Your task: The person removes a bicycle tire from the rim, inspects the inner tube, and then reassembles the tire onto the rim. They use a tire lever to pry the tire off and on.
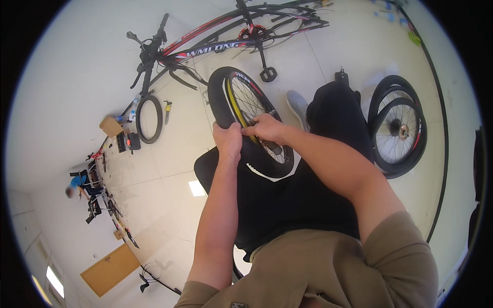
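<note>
A bicycle wheel (221, 92) with a black tyre, a yellow band along the rim and spokes stands tilted between my black-trousered legs. My left hand (226, 134) is closed on the tyre's left side. Beside it, my right hand (267, 128) has its fingers curled at the rim, with the thumb by the yellow band. A dark cylindrical piece (275, 147) shows just below my right hand among the spokes; whether my fingers touch it is unclear.
A black-red bicycle frame (200, 36) lies ahead. Stacked wheels (393, 154) are at right. A loose tyre (141, 133), a cardboard box (110, 124) and a black case (133, 141) are at left. A person in blue (78, 181) sits far left among bike parts.
</note>
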{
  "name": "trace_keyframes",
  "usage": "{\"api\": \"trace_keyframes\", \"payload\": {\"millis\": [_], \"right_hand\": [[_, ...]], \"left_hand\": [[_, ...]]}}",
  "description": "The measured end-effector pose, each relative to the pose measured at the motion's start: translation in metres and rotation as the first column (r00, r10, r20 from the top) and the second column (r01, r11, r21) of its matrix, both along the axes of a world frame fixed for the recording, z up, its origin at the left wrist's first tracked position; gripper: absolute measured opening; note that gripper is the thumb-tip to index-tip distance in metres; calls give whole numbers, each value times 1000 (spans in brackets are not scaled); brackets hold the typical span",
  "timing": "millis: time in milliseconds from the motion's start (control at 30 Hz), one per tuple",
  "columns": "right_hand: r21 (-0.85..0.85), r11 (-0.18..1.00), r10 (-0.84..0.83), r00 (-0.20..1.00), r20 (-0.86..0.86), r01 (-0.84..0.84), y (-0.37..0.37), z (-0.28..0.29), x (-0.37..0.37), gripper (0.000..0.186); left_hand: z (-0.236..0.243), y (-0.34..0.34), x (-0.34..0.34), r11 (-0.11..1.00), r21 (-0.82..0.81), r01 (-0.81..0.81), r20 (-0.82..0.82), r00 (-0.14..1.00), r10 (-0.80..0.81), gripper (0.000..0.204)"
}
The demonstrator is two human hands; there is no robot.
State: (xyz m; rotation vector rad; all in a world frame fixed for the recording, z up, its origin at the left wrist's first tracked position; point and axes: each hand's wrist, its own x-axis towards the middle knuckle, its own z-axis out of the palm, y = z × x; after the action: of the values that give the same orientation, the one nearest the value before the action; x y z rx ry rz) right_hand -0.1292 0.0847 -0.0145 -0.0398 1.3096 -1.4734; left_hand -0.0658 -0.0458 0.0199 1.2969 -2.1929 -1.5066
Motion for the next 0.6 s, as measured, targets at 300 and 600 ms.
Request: {"api": "trace_keyframes", "payload": {"millis": [300,600], "right_hand": [[18,999,36,997,-62,-35,-3,-13,13,33],[-1,1000,7,999,-42,-7,-1,-4,6,38]], "left_hand": [[-4,21,29,996,81,-45,-185,981,59,72],[-6,60,81,953,298,-54,-179,977,112,84]]}}
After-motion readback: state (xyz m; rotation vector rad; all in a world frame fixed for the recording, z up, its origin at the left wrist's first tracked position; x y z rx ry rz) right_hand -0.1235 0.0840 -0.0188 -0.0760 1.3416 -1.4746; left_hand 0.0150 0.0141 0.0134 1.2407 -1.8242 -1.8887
